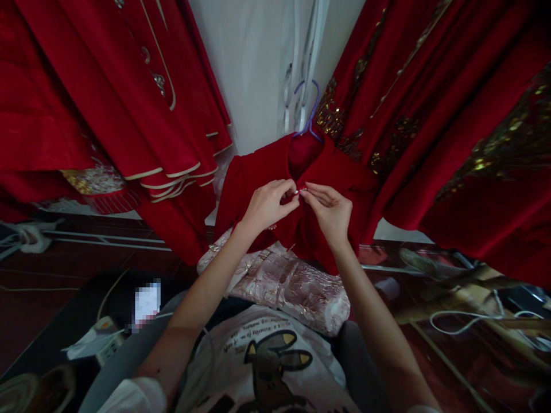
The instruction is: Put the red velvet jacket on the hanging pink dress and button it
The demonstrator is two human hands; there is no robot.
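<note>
A red jacket (262, 163) hangs in front of me from a purple hanger (310, 121), its neck opening towards the top. Just below that opening, my left hand (270, 203) is closed, thumb and fingertips pinching a small shiny piece at the jacket's front. From the other side my right hand (334, 213) meets it, its fingertips also closed on a small red piece there. The fingertips of both hands almost touch. What exactly the small pieces are is too tiny and partly covered to tell. Pinkish quilted shiny fabric (286, 281) lies across my lap under the jacket.
Long red garments (163, 115) with pale edging hang at left; red garments with gold sequins (499, 149) hang at right. A blurred-out screen (146, 304) and a white power strip (101, 341) are at lower left. A white cable (460, 321) loops at lower right.
</note>
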